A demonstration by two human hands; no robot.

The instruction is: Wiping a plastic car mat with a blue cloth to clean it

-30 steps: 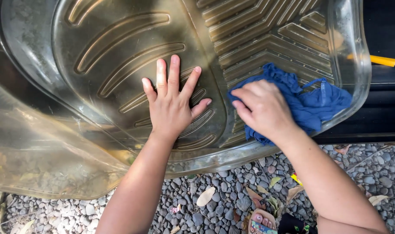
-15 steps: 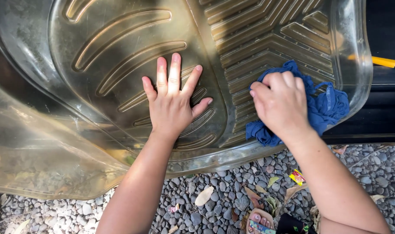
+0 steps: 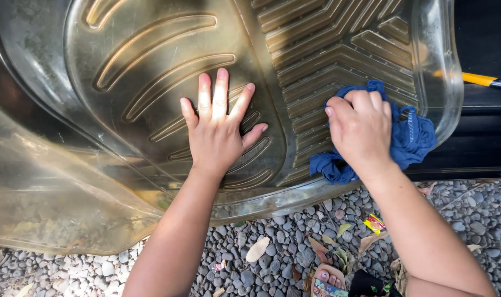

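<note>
Over the gravel ground [image 3: 272, 258], head view: a clear plastic car floor mat [image 3: 151, 71] with raised ribs fills most of the frame. My left hand [image 3: 217, 132] lies flat on the mat's middle, fingers spread, palm down, gripping nothing. My right hand [image 3: 363, 129] is closed on a bunched blue cloth [image 3: 413, 137], pressed on the mat's ribbed right part near its rim. Hands are well apart. Mat's near edge overhangs the gravel. A yellow-handled tool [image 3: 479, 80] lies beyond the mat's right rim on a dark surface. Dry leaves [image 3: 257, 249] and a small bright wrapper [image 3: 375, 223] lie on the gravel. My toes in a sandal [image 3: 327, 278] show at the bottom.
</note>
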